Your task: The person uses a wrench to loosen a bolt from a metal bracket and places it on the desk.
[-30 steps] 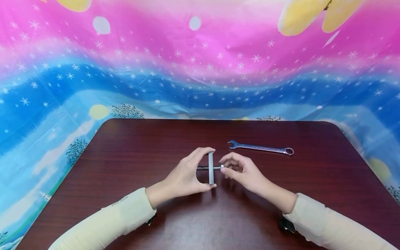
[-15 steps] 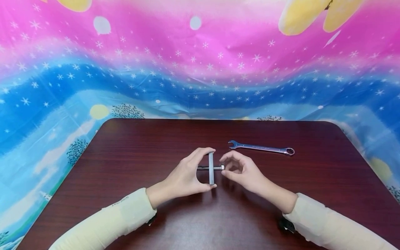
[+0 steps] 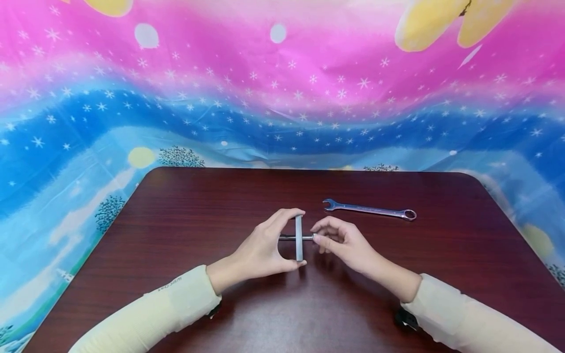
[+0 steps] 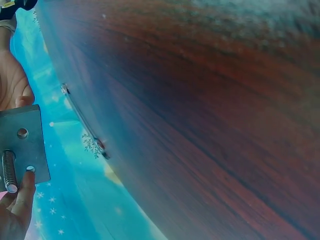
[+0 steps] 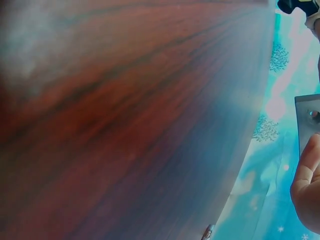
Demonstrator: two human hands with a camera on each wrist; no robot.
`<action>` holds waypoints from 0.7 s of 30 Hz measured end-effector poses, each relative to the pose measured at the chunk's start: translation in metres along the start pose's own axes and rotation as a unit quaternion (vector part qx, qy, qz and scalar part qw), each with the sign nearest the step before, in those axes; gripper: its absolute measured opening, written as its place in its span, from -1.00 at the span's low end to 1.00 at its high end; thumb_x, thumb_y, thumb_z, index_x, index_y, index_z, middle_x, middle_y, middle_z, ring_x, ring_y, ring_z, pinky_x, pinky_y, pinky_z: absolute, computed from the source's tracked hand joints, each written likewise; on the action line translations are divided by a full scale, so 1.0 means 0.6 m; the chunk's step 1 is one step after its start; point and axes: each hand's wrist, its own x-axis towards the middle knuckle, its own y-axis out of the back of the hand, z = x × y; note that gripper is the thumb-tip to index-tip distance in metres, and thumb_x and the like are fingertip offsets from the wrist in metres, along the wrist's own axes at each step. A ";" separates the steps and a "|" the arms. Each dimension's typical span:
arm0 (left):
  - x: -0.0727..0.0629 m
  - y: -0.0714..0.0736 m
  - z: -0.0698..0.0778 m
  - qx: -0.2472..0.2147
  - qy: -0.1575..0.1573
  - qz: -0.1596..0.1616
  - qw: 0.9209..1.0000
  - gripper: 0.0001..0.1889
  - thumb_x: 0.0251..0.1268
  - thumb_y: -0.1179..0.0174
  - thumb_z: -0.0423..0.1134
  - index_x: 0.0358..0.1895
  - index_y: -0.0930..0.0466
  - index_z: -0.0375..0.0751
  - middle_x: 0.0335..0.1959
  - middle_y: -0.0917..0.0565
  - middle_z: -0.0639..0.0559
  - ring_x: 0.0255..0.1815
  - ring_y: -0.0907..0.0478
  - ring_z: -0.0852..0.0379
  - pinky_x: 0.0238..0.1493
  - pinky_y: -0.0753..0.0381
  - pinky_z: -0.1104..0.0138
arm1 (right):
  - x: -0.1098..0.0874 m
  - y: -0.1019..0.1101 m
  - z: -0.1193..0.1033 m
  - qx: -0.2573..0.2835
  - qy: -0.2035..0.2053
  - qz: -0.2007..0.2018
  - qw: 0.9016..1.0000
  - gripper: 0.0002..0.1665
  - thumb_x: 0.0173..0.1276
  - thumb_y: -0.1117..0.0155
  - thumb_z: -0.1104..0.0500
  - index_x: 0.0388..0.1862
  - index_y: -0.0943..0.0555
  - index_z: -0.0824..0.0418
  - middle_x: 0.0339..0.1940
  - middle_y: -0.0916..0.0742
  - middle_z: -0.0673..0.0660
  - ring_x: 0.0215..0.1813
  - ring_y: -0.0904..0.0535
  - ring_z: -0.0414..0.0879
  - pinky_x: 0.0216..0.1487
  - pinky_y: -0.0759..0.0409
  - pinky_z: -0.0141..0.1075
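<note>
My left hand (image 3: 260, 247) grips a grey metal plate (image 3: 298, 250) by its opposite edges, fingers at the far edge and thumb at the near one. The plate stands on edge in the head view. A bolt (image 3: 288, 237) runs through it, its threaded end pointing toward my left palm. On the other side, my right hand (image 3: 344, 240) pinches the bolt's head between thumb and fingers. The left wrist view shows the plate's flat face (image 4: 39, 150) with several holes and the bolt's thread (image 4: 9, 170) sticking out. In the right wrist view, my right thumb (image 5: 309, 162) overlaps the plate.
A combination wrench (image 3: 368, 209) lies on the dark red-brown table (image 3: 212, 196), beyond my right hand. A colourful printed cloth (image 3: 247, 113) hangs behind the table and down both sides.
My right thumb and fingers have come off the bolt's head and closed on it again. The left hand and the plate have stayed in place.
</note>
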 end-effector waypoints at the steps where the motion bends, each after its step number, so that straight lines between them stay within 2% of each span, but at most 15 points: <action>1: 0.000 0.000 0.000 0.000 -0.001 0.001 1.000 -0.04 -0.19 -0.61 -0.09 0.38 -0.28 -0.08 0.22 -0.51 0.12 0.17 -0.52 0.21 0.15 -0.62 0.22 | 0.001 -0.001 -0.001 0.002 -0.001 0.001 1.000 -0.76 0.46 -0.17 0.29 0.00 -0.54 0.43 -0.32 -0.69 0.42 -0.39 -0.65 0.04 -0.26 -0.71 -0.14; 5: 0.000 0.001 0.001 -0.002 -0.004 0.001 1.000 -0.04 -0.18 -0.61 -0.09 0.38 -0.28 -0.09 0.22 -0.51 0.11 0.17 -0.52 0.20 0.14 -0.63 0.20 | 0.004 -0.005 -0.005 -0.003 0.003 0.013 1.000 -0.79 0.43 -0.20 0.31 -0.02 -0.56 0.40 -0.30 -0.70 0.34 -0.35 -0.66 -0.10 -0.25 -0.71 -0.19; 12: -0.001 0.002 0.000 0.006 0.002 0.004 1.000 -0.04 -0.20 -0.62 -0.09 0.37 -0.29 -0.11 0.20 -0.52 0.11 0.15 -0.53 0.19 0.13 -0.64 0.22 | 0.000 -0.006 -0.003 -0.025 0.018 0.009 0.999 -0.63 0.28 -0.32 0.39 0.07 -0.53 0.35 -0.06 -0.63 0.19 -0.24 -0.63 -0.20 -0.28 -0.65 -0.36; 16: -0.002 0.002 0.000 0.000 0.001 0.001 1.000 -0.04 -0.20 -0.61 -0.09 0.37 -0.29 -0.11 0.20 -0.52 0.10 0.14 -0.54 0.18 0.12 -0.64 0.20 | -0.003 -0.003 0.000 -0.024 0.010 0.014 1.000 -0.69 0.31 -0.32 0.34 0.02 -0.56 0.29 -0.18 -0.66 0.15 -0.26 -0.64 -0.20 -0.24 -0.66 -0.34; 21: -0.003 0.002 0.001 0.000 0.001 0.002 1.000 -0.03 -0.21 -0.62 -0.09 0.37 -0.29 -0.12 0.20 -0.53 0.10 0.14 -0.54 0.19 0.13 -0.64 0.20 | -0.003 -0.004 -0.004 0.007 0.003 0.001 1.000 -0.77 0.40 -0.23 0.32 0.00 -0.56 0.35 -0.33 -0.68 0.35 -0.33 -0.68 -0.02 -0.25 -0.71 -0.18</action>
